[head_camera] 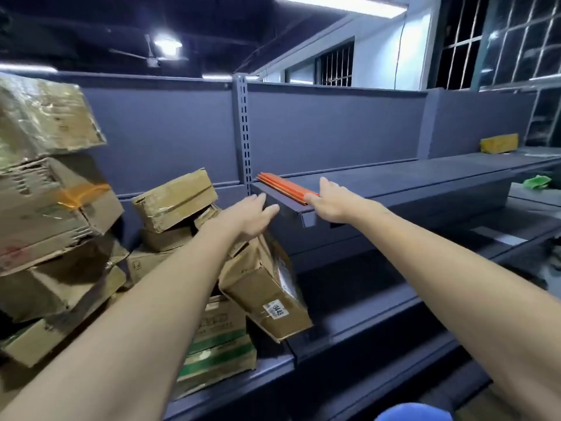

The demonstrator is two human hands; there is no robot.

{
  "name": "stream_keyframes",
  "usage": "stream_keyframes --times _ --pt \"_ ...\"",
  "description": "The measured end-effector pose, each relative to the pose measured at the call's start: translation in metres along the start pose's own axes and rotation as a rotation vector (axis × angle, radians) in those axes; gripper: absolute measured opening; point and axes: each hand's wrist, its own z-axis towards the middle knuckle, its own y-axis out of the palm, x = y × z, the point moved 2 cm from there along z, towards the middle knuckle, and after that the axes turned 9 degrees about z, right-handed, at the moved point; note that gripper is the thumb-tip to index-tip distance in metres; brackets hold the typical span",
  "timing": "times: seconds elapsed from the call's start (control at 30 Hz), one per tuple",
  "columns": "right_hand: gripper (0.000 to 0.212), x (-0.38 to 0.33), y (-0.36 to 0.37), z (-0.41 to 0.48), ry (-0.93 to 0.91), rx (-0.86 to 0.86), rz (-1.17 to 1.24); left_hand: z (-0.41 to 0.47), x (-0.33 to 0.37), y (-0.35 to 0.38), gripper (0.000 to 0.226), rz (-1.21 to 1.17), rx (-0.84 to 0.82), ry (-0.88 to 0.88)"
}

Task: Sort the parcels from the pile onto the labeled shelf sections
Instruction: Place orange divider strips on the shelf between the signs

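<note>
A flat orange parcel (283, 188) lies on the left end of the upper grey shelf (409, 180). My right hand (329, 200) rests on its near right end, thumb on the edge, fingers laid over the shelf. My left hand (250, 215) hovers with fingers spread just below and left of the shelf's front corner, holding nothing. A pile of taped cardboard boxes (174, 199) fills the left shelf bay. One brown box with a white label (267, 287) tilts out of the pile under my left wrist.
Large battered cartons (51, 189) stack at the far left. A yellow box (498, 143) sits far along the upper shelf, a green bag (536, 181) beyond it. Lower grey shelves (379, 314) run to the right. A slotted upright post (243, 129) divides the bays.
</note>
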Motion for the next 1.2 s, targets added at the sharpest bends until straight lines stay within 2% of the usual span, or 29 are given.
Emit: stream_keyframes --times 0.13,0.3,0.47,0.73,0.83,0.93,1.0,1.13,1.2 --pt "0.065 0.004 0.009 0.035 -0.001 -0.023 0.011 0.039 0.017 0.005 0.058 -0.011 -0.019 -0.009" --pt "0.052 0.003 0.033 0.068 -0.081 0.004 -0.111 0.075 0.028 0.018 0.045 -0.029 -0.065 0.029" --pt "0.041 0.002 0.041 0.081 -0.101 0.025 -0.228 0.099 0.022 0.036 0.051 -0.163 -0.040 -0.029" --pt "0.035 -0.009 0.040 0.072 -0.065 0.036 -0.171 0.101 0.018 0.038 0.051 -0.323 0.011 0.005" --pt "0.032 -0.020 0.033 0.058 -0.043 0.040 -0.129 0.085 0.023 0.029 0.042 -0.589 0.107 0.016" --pt "0.033 -0.034 0.034 0.037 -0.039 0.069 -0.126 0.061 0.029 0.022 0.028 -0.990 0.191 -0.109" --pt "0.033 -0.042 0.037 0.016 -0.057 0.129 -0.108 0.044 0.027 0.022 0.022 -1.139 0.239 -0.177" --pt "0.034 -0.062 0.048 -0.049 -0.152 0.250 -0.014 -0.012 0.019 0.020 0.020 -1.415 0.272 -0.229" --pt "0.032 -0.071 0.064 -0.090 -0.189 0.305 0.020 -0.058 0.015 0.022 0.017 -1.569 0.228 -0.213"
